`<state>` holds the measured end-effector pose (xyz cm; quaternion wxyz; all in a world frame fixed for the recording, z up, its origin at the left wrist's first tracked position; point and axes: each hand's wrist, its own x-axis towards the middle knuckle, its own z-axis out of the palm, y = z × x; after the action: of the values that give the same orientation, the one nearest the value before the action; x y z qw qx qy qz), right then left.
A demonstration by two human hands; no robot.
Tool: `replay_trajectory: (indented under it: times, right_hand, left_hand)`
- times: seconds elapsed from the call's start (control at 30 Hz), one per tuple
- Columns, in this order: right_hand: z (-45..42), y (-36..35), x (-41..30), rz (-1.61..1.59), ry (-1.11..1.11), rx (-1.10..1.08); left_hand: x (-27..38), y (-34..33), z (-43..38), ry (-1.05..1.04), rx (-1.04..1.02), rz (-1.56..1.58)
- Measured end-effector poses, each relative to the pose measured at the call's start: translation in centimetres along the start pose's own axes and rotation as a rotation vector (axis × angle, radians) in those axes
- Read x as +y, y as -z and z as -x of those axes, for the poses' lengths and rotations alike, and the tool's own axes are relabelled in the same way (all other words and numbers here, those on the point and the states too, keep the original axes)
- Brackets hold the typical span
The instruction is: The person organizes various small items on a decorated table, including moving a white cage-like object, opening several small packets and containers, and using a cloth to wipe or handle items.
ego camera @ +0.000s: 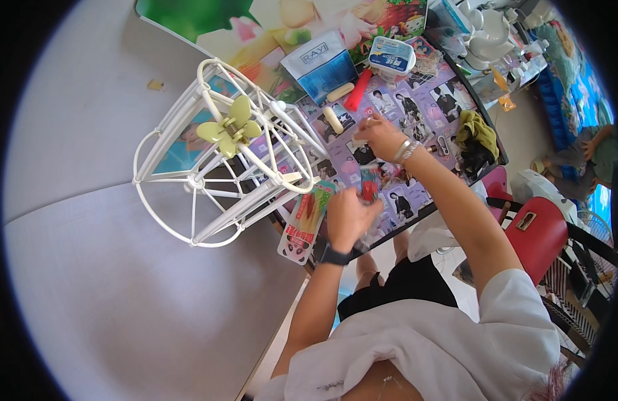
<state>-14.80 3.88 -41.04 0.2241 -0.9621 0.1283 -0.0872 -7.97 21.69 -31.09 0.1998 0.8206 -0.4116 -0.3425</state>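
My left hand (350, 216), below a black wristwatch, is over the near part of a purple picture-printed table cover (339, 150). Its fingers close on the lower end of a small red and teal packet (369, 184), which is blurred. Farther up the table, my right hand (381, 136), with bracelets at the wrist, has its fingertips drawn together. Blur hides whether anything is between them. A cream-coloured stick-shaped piece (333, 120) lies left of the right hand, and a similar piece (340, 92) rests by a red tube-like object (359, 90). A panda-printed snack pack (304, 223) lies beside my left hand.
A white tubular frame rack (194, 183) with a yellow-green flower ornament (231, 128) stands at the left. Behind are a blue and silver pouch (321, 65) and a lidded plastic tub (391, 55). A yellow-green cloth (472, 133) and red chair (537, 238) are right; another person (589, 155) sits beyond.
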Motion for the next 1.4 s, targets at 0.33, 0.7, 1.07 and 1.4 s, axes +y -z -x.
replay_trajectory:
  times: [0.33, 0.7, 1.07, 1.4]
  right_hand:
    - [-2.0, -1.1, -3.6, 0.026, -0.280, 0.202]
    - [-8.2, -3.0, -2.5, 0.168, 0.092, 0.222]
    - [-1.2, 0.3, -3.7, -0.004, 0.102, -0.386]
    - [-3.0, -2.2, -3.4, 0.045, 0.110, 0.035]
  left_hand:
    - [-2.3, -1.5, 7.0, 0.076, -0.213, 0.786]
    - [-2.9, -1.5, 8.4, 0.185, -0.227, 0.800]
    - [-3.7, -0.8, 8.7, 0.218, -0.160, 0.989]
    - [-2.5, -1.1, 6.8, 0.332, -0.079, 1.175]
